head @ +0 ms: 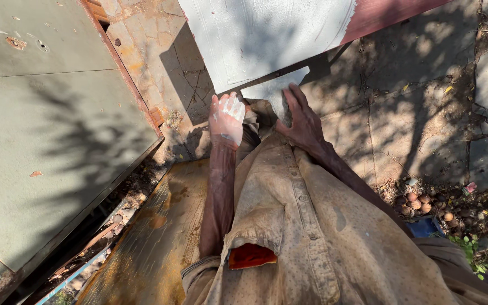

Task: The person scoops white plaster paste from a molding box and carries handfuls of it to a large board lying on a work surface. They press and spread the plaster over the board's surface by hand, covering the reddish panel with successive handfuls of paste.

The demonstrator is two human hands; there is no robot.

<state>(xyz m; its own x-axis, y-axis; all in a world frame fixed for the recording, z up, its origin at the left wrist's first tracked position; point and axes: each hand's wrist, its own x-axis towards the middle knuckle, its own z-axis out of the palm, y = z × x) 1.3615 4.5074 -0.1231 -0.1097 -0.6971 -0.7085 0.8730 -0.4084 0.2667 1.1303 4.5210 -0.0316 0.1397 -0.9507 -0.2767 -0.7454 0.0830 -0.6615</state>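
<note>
Nearest the camera hangs the dusty tan shirt (312, 237), with a red patch showing through a torn pocket. Both bare arms reach forward from it. The left hand (226, 120), coated with pale paint, has its fingers (234, 107) held together and pointing away; whether they grip anything I cannot tell, since the palm side is hidden. The right hand (303, 121) lies just beside it, fingers (293, 99) spread narrow and laid on a pale grey pad (275, 90), gripping its lower edge. The pad sits just ahead of both hands, between them, nearer the right one; its long axis runs left to right, rising slightly to the right. It looks flat, smeared and the same colour as the paint beyond. Touching its far edge is the panel (266, 34), mostly coated pale grey, with bare red (385, 17) left at the right. A rusty sheet (153, 243) lies below left, a green panel (40, 130) farther left, stone paving (413, 113) to the right.
</note>
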